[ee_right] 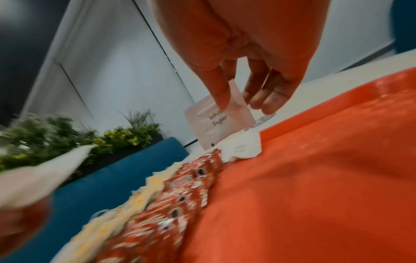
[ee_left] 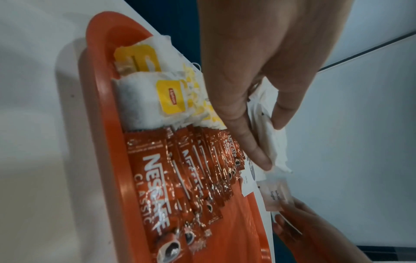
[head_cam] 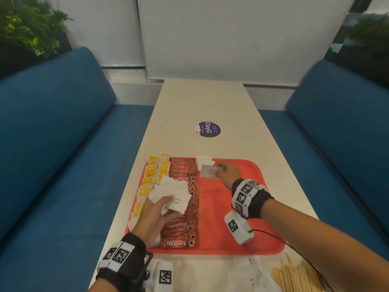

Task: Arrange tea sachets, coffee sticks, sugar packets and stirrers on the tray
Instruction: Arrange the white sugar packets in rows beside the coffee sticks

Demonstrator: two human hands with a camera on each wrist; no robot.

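Two hands busy, head view: left hand grips a sugar-packet fan over the coffee sticks, which could slip off. Right wrist: right hand pinches one sugar packet tilted, thumb on its top edge, over placed packets at the tray far edge; may topple

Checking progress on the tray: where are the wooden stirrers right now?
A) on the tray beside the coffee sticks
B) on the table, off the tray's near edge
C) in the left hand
B: the wooden stirrers lie on the table, outside the tray.
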